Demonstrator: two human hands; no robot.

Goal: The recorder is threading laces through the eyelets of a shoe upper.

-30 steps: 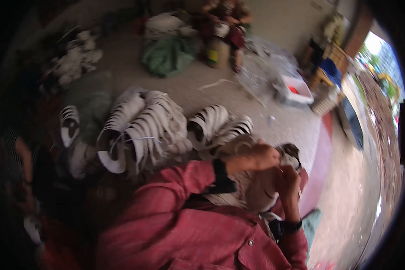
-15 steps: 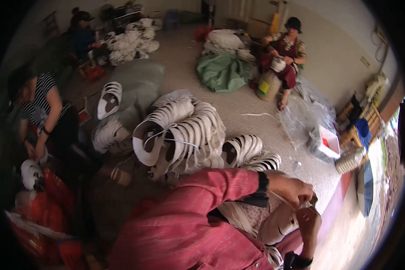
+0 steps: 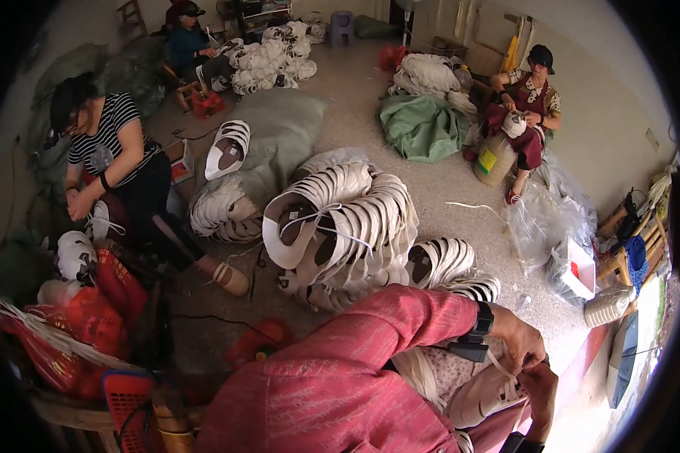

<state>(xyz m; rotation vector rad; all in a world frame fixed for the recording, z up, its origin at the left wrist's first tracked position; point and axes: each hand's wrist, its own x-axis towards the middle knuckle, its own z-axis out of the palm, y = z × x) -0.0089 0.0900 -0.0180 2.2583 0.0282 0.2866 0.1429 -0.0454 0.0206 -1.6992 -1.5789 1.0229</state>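
Note:
Low on the right, both of my hands work close together over a cream shoe upper [image 3: 482, 399] in my lap. My left hand [image 3: 520, 338], fingers bent and pinched, has a thin white lace [image 3: 499, 364] running at it. Curled against the left fingertips at the upper's edge is my right hand [image 3: 542, 389]; what its fingers grip is hidden. A loose bundle of white laces [image 3: 418, 375] lies across my patterned apron [image 3: 447, 370]. Black bands with boxes sit on both wrists.
Stacks of white slitted shoe uppers [image 3: 332, 219] lie on the floor ahead, tied with cord. Seated people work at far left, left and far right. A green sack [image 3: 425, 127], a white box [image 3: 576, 268], a plastic jug [image 3: 609, 304] and a red basket [image 3: 128, 408] stand around.
The view has swung left, so everything sits further right in the picture. My hands stay together at the shoe upper, the left one slightly turned.

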